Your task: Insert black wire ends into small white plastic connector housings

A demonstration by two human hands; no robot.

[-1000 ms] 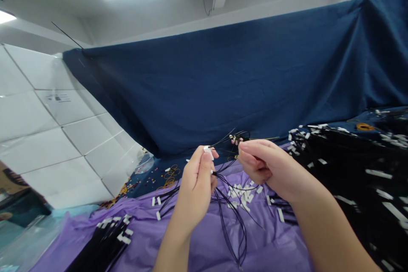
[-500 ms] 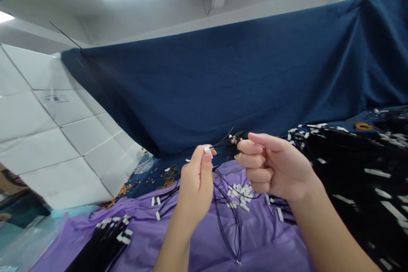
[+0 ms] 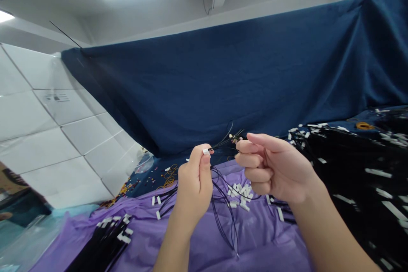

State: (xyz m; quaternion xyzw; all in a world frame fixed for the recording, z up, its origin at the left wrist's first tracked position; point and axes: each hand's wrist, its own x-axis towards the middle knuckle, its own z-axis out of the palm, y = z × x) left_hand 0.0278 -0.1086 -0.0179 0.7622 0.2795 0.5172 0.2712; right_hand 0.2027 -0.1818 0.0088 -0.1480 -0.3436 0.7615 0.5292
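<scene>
My left hand is closed, thumb and forefinger pinching a small white tab with thin black cords. A bundle of black cord loops hangs below that hand over the purple cloth, gathered at a pale tip. Loose cord ends stick out to the right from the tab. My right hand is closed, fingers curled and thumb along the forefinger. A thin strand reaches its fingertips, though their grip is partly hidden. Tiny pinkish and cream beads show just beyond the fingertips.
Loose white tabs lie on the purple cloth. Bundles of black cords with white tabs sit at left and in a large pile at right. Yellowish rubber bands and scattered beads lie behind, near white boxes and a blue curtain.
Both hands have shifted slightly left, the left one with the tab and hanging cords. The loose cord ends now bend into a curl above the hands.
</scene>
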